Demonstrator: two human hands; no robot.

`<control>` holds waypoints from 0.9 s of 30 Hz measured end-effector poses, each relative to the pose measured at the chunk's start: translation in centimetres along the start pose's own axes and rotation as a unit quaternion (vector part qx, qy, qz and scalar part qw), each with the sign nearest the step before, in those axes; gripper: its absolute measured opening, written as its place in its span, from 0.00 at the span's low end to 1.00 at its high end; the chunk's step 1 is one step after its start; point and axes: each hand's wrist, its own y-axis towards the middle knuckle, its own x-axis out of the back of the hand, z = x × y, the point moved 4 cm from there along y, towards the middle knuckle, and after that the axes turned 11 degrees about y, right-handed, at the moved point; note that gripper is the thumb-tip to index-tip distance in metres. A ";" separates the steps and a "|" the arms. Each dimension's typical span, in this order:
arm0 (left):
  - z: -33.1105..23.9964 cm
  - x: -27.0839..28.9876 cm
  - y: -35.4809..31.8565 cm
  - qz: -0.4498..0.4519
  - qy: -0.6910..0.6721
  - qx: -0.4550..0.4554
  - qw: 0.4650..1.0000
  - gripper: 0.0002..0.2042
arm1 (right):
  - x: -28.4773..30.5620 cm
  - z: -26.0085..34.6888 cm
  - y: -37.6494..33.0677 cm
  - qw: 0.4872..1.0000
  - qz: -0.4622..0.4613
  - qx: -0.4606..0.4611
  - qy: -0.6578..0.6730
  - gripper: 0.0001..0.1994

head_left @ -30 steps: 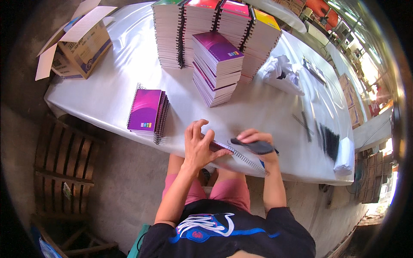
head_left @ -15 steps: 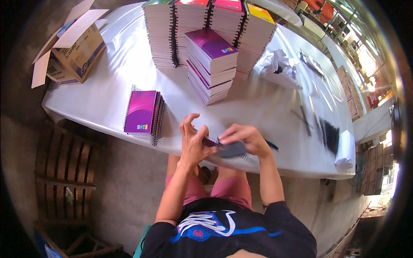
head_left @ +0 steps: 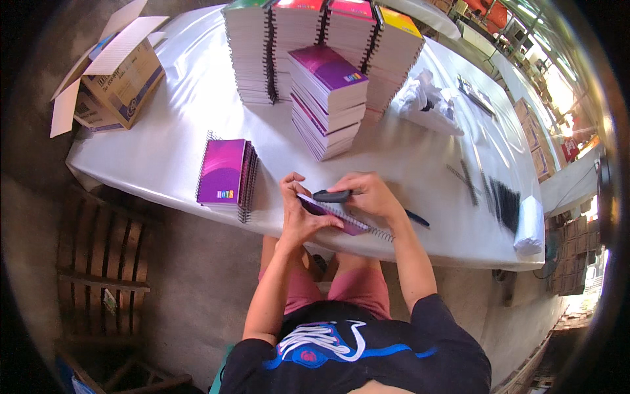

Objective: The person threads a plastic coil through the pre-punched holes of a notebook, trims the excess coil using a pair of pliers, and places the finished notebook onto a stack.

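At the lower edge, the person's black shirt [head_left: 387, 354] was cut off by the frame, with pink shorts [head_left: 359, 289] beyond it. Both hands worked at the near edge of a table [head_left: 164, 167] under a shiny pale cover. The left hand [head_left: 303, 222] grasped a purple notebook [head_left: 354, 228] between thumb and fingers, hiding much of its cover. A wire coil [head_left: 379, 233] ran along the notebook's edge, its loose end sticking out to the right. The right hand [head_left: 367, 194] had its fingers curled around a black tool [head_left: 331, 196] just above the notebook; the grip covered part of it, so its exact kind could not be told. A dark, slim object [head_left: 418, 218] lay beside the right wrist, partly hidden by the arm.

To the left sat a low stack of coil-bound purple notebooks [head_left: 223, 172]; to the right, a bunch of black coils [head_left: 504, 210] near a white roll [head_left: 529, 224]. Farther back rose a pile of purple-covered books [head_left: 328, 108], partly blocking taller stacks [head_left: 249, 56] whose tops met the upper edge. A crumpled white bag [head_left: 430, 115] showed something dark, unclear in shape. At far left, a cardboard box [head_left: 121, 95] stood with flaps up; only a bit of blue showed inside.
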 end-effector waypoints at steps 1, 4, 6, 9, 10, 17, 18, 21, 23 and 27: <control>0.4 -0.2 -0.2 -0.001 -0.005 -0.006 1.000 0.48 | 0.3 0.1 0.7 1.000 0.001 0.004 -0.008 0.20; 0.8 -0.2 -0.3 0.015 -0.030 0.028 0.999 0.51 | 0.0 -0.3 1.2 1.000 -0.002 0.000 -0.016 0.21; 0.3 -0.1 0.3 -0.017 0.023 -0.035 0.999 0.52 | -0.1 -0.4 1.4 1.000 -0.008 -0.001 -0.024 0.21; 0.7 -0.2 -0.1 0.021 -0.001 -0.019 1.000 0.55 | -0.9 3.2 1.1 0.990 -0.003 0.128 0.060 0.20; 1.2 -0.5 -0.3 0.031 -0.060 0.021 0.997 0.54 | -1.7 4.6 0.9 0.981 0.026 0.172 0.084 0.20; 1.7 0.3 -0.7 0.001 -0.153 0.035 0.988 0.26 | 2.1 2.0 0.1 0.984 -0.142 0.042 -0.097 0.18; 1.6 0.3 -0.9 0.025 -0.161 0.055 0.985 0.21 | 4.0 1.3 -1.7 0.958 -0.218 0.009 -0.185 0.17; -0.6 1.0 -0.8 0.056 -0.197 0.107 0.973 0.05 | 9.5 -4.9 -8.7 0.858 -0.264 -0.231 -0.374 0.22; -0.5 1.7 -1.5 0.023 -0.196 0.162 0.967 0.04 | 8.3 -4.0 -10.6 0.830 -0.306 -0.233 -0.404 0.26; -2.7 2.5 -1.4 -0.060 -0.210 0.196 0.956 0.05 | 2.7 -1.7 -13.9 0.825 -0.282 -0.277 -0.404 0.32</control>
